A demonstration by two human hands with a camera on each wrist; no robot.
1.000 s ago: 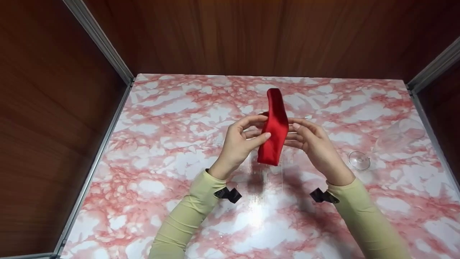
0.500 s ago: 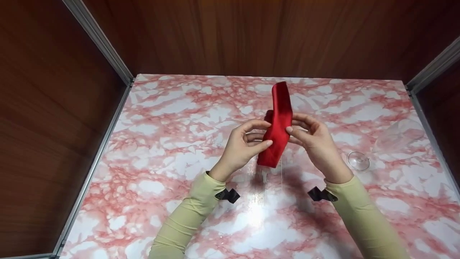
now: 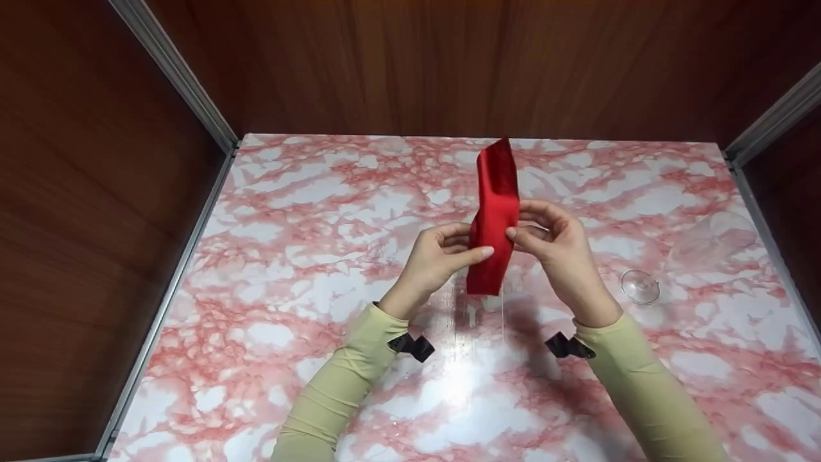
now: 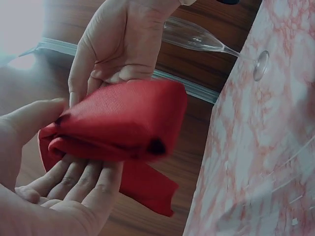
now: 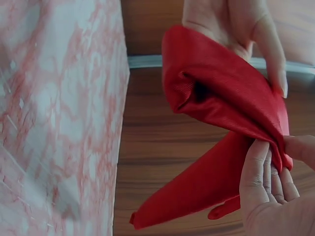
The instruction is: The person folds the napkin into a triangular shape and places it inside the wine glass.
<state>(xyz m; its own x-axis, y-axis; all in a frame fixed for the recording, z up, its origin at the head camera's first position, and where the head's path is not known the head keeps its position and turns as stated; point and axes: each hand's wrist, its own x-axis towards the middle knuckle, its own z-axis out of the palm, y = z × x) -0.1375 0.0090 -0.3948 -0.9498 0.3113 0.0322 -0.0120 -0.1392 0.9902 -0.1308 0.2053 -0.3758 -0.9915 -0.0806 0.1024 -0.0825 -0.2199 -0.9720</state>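
A glossy red satin cloth (image 3: 497, 212), folded into a long thick band, is held in the air above the table in the head view. From the left side my left hand (image 3: 436, 260) grips its lower half, thumb on the near face and fingers behind. My right hand (image 3: 564, 256) pinches the opposite edge a little higher, its thumb tip on the fold. Rolled layers of the red cloth (image 4: 123, 113) show in the left wrist view. In the right wrist view one end of the cloth (image 5: 192, 182) hangs out separately, below an open fold.
To the right, a clear stemmed glass stands with its round foot (image 3: 640, 287) on the red-and-white marbled table (image 3: 288, 269); its bowl (image 3: 712, 244) is faint in the head view. Brown wooden panels (image 3: 417, 70) enclose the back and sides.
The cloth's far end has risen and opened out at its tip. My right thumb has come onto the cloth's edge, and my left hand has shifted slightly nearer and to the right.
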